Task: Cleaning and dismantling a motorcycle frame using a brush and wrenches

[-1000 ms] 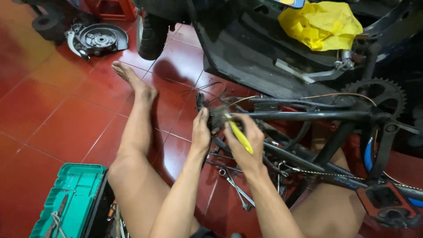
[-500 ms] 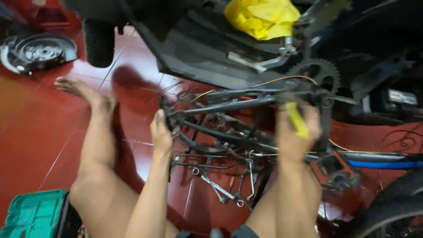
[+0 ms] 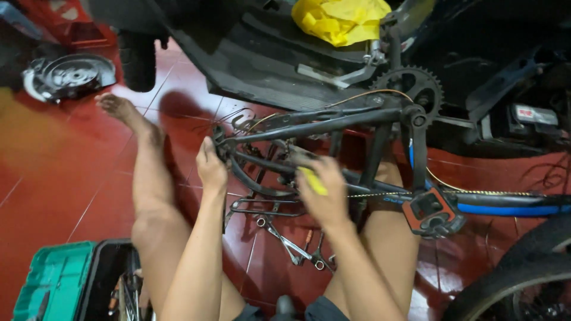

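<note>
Frame [image 3: 321, 126] lies upside-down across my lap, centre of view, chainring [image 3: 410, 92] at 1 o'clock, pedal [image 3: 433, 212] at 4. My left hand [image 3: 211, 166] wraps the frame's rear end at 9 o'clock, fingers closed on it. My right hand [image 3: 323, 191], blurred, pinches a yellow tool [image 3: 313, 181] beside the lower tube. Best to brace firmly with the left and keep the tool square. Wrenches [image 3: 291, 245] lie on the floor at 6; toolbox [image 3: 53, 285] at 8.

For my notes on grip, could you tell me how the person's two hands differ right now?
The left hand grips the rear end of the black bicycle frame, bare and sharp in view. The right hand is motion-blurred, sits further along the frame, and holds a yellow tool. Both are at the frame.
</note>
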